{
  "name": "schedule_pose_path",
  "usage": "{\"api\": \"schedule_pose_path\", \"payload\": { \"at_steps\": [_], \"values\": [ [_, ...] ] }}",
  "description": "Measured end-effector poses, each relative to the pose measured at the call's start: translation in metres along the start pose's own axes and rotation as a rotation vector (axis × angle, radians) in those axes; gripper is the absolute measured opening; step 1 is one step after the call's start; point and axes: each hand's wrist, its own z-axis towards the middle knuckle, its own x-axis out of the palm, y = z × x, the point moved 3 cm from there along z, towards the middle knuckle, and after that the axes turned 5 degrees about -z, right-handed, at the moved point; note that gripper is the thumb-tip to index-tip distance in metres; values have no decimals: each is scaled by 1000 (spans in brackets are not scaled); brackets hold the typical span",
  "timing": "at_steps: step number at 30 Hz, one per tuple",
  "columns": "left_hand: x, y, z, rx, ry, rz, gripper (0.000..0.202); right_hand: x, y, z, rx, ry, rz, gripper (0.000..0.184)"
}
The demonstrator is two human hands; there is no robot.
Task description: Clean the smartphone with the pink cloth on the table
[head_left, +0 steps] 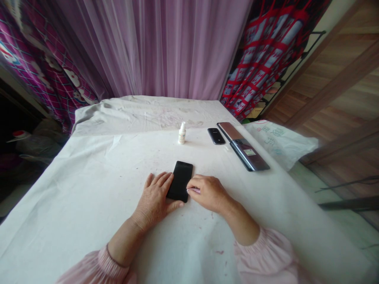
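Observation:
A black smartphone [180, 182] lies slightly turned on the white-covered table, its dark screen facing up. My left hand [156, 196] rests flat at its left side, fingers stretched out against the long edge and the thumb along the bottom edge. At the phone's right edge, my right hand [209, 192] is closed in a pinch. A small pink and white piece [194, 190], perhaps folded cloth, pokes out between its fingers; most of it is hidden. Beyond the phone stands a small white pump bottle [182, 133], upright.
To the right lie a small dark phone [216, 136], a brownish phone [229, 131] and stacked glossy phones [250, 154] near the table edge. A white plastic bag [281, 144] hangs beyond that edge. Purple curtains [177, 47] close off the back.

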Motion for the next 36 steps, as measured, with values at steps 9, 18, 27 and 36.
{"api": "schedule_pose_path", "payload": {
  "at_steps": [9, 18, 27, 36],
  "values": [
    [0, -3, 3, -34, -54, 15, 75, 2, -10, 6, 38, -150, -89, 14],
    [3, 0, 3, -48, -7, -27, 78, -5, -15, 6, -67, -409, -13, 15],
    [5, 5, 3, -54, 34, -78, 80, 2, -17, 7, -4, -208, -67, 14],
    [7, 7, 2, -54, 5, -67, 77, 3, -9, -1, -135, -61, 162, 12]
  ]
}}
